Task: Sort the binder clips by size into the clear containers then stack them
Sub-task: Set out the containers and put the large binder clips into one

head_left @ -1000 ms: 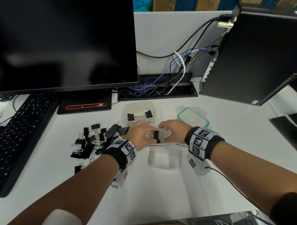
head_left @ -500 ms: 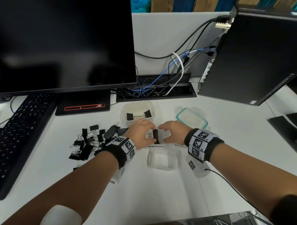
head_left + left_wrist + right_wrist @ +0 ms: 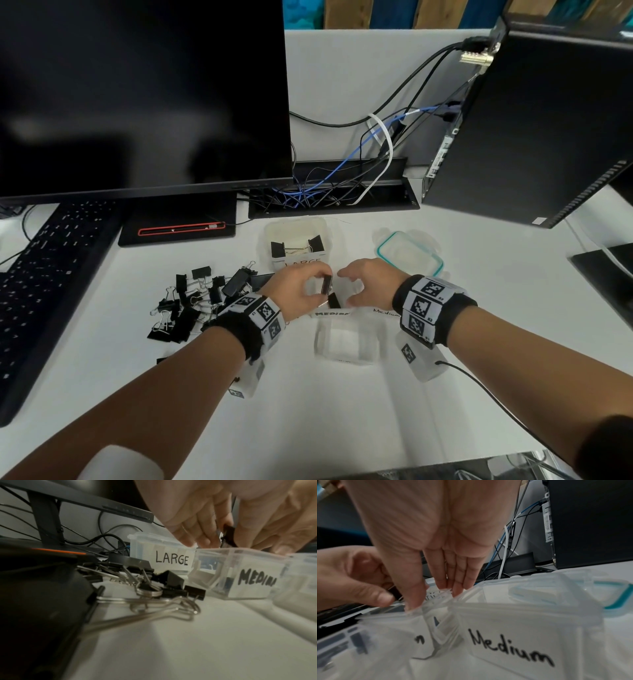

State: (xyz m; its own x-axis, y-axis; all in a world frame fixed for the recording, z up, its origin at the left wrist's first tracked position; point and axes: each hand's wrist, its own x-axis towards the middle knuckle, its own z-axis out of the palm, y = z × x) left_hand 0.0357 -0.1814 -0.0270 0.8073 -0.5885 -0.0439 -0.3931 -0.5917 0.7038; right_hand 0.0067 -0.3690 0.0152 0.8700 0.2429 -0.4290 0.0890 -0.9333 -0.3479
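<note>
My left hand [image 3: 317,286] pinches a black binder clip [image 3: 325,284] just over the clear container labelled MEDIUM [image 3: 330,313]; the left wrist view shows the clip [image 3: 229,536] between the fingers [image 3: 197,520] above that container [image 3: 254,582]. A second black clip [image 3: 334,302] sits right below it. My right hand [image 3: 356,287] holds nothing, its straight fingers [image 3: 436,585] touching the rims where this container meets a second Medium container [image 3: 513,635]. The LARGE container [image 3: 294,222] behind holds two big clips. A pile of black clips [image 3: 191,301] lies to the left.
A lower clear container [image 3: 346,346] stands nearer me. A teal-rimmed lid [image 3: 407,255] lies at the back right. A keyboard [image 3: 44,274], monitor [image 3: 137,96] and its base [image 3: 178,222] fill the left; a computer tower [image 3: 548,120] and cable tray [image 3: 329,195] stand behind.
My left hand has lifted the clip slightly over the MEDIUM container. The right hand stays at the container rims, hardly moved.
</note>
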